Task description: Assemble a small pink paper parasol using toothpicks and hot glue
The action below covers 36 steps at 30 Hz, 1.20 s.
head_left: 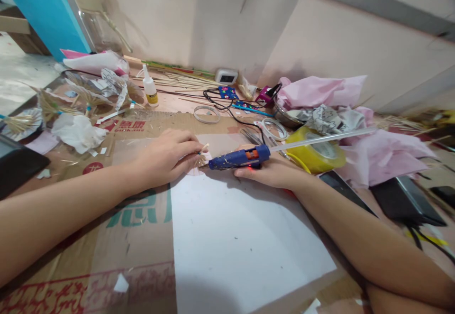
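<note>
Plenty of clutter rings the work area in the head view. Along the wall lie thin sticks, with a white-capped glue bottle standing in front and a small white device with a dark screen beyond. Crumpled white paper sits to the left; to the right are pink paper and a yellow tape roll, just beyond the right forearm. A white sheet lies on printed cardboard, its near part bare but for small specks.

Over the far end of that sheet is a blue glue gun. Its long axis runs crosswise, nozzle to the left and tilted slightly down; from its back a translucent glue stick reaches right and slightly up, across the tape roll.

The left hand comes in from the left, palm down, thumb and fingers pinched on a small straw bundle at the nozzle (whether the tip touches it, I cannot tell). The right hand is wrapped around the gun, which hides most of its fingers; its forearm slants in from the lower right. The hands are apart, with the gun's front between them.
</note>
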Tool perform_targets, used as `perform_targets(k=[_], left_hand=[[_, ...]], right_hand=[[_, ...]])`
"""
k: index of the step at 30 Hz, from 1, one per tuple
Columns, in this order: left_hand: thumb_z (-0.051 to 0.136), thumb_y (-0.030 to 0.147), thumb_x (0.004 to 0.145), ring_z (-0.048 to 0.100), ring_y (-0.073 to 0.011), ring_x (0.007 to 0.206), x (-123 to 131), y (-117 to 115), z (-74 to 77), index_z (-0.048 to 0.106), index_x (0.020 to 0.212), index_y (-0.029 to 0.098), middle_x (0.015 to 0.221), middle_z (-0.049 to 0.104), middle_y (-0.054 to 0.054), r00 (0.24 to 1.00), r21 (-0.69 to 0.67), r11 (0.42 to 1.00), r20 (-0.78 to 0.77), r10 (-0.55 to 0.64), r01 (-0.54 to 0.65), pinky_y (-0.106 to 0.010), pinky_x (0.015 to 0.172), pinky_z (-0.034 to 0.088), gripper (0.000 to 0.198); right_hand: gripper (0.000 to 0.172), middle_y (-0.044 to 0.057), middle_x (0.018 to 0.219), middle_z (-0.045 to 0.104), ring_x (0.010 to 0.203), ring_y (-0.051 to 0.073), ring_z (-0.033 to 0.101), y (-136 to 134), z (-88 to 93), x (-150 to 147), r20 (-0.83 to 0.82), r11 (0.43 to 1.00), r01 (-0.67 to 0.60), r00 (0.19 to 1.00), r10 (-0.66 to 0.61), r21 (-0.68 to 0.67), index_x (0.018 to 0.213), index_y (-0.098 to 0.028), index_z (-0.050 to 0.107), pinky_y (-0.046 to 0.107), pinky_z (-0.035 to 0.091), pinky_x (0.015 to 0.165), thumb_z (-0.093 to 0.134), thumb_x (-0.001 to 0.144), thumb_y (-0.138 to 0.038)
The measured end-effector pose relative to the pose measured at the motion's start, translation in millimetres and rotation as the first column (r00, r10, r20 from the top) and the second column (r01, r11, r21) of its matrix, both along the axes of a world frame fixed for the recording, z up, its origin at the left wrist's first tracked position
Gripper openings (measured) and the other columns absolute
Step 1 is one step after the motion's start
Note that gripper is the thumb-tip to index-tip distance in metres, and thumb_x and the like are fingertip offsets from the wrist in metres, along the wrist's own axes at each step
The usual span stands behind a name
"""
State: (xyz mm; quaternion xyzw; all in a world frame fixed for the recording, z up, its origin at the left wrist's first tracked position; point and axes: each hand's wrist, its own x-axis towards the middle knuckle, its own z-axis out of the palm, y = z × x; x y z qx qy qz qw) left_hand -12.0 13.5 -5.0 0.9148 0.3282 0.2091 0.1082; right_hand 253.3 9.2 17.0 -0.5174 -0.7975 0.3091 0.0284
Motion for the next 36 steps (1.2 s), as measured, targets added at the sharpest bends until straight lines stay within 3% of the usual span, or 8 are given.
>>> perform_targets(k=[7, 25, 36], left_hand=[[0.038, 0.032, 0.096, 0.058, -0.0225, 0.097, 0.2, -0.3, 0.2, 0.065, 0.112, 0.017, 0.106, 0.064, -0.009, 1.000, 0.010, 1.000, -0.007, -0.002, 0.002, -0.036, 0.086, 0.041, 0.035], [0.039, 0.031, 0.097, 0.058, -0.0224, 0.096, 0.3, 0.2, -0.1, 0.066, 0.111, 0.016, 0.104, 0.065, -0.009, 1.000, 0.031, 0.999, 0.009, -0.014, 0.014, -0.036, 0.085, 0.041, 0.034], [0.037, 0.032, 0.097, 0.058, -0.0228, 0.096, -0.2, -0.4, 0.2, 0.066, 0.111, 0.016, 0.104, 0.065, -0.009, 1.000, 0.042, 0.999, 0.013, -0.018, 0.018, -0.036, 0.084, 0.042, 0.036]], right_hand=[[0.042, 0.003, 0.091, 0.070, 0.085, 0.024, 0.065, -1.6, 1.0, 0.0, -0.027, 1.000, 0.009, 1.000, -0.010, -0.011, 0.095, -0.024, 0.066, 0.034, 0.051, 0.074, 0.056, 0.076, -0.060], [0.041, 0.002, 0.083, 0.070, 0.080, 0.022, 0.065, 2.5, 2.1, 3.7, -0.030, 0.997, -0.044, 0.999, 0.042, -0.065, 0.093, -0.022, 0.067, 0.032, 0.050, 0.071, 0.053, 0.078, -0.057], [0.037, 0.002, 0.088, 0.072, 0.081, 0.022, 0.066, 0.5, -2.3, 0.8, -0.046, 1.000, -0.008, 0.999, 0.009, 0.020, 0.098, -0.023, 0.068, 0.031, 0.052, 0.072, 0.057, 0.078, -0.053]])
